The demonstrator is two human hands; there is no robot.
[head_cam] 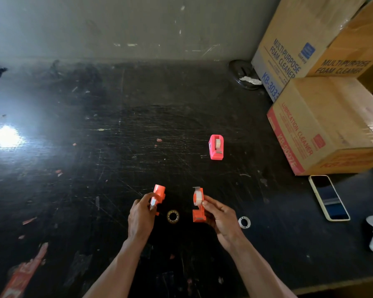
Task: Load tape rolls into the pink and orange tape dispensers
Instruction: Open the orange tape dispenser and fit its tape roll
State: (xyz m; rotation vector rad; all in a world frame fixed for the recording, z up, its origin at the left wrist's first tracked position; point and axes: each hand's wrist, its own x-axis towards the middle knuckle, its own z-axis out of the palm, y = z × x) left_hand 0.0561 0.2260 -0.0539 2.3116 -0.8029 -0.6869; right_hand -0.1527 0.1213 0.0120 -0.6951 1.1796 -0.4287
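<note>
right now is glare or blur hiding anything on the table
Head view: strong glare whitens the table's left side, washing out detail there; wide-angle bending tilts the boxes; the hands, left and right, and both orange dispenser halves stay readable.

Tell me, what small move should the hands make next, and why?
Probably bring the two orange pieces together and close them. The right hand holds the dispenser half with a tape roll seated in it; the left hand holds the matching cover, apart from it.
</note>
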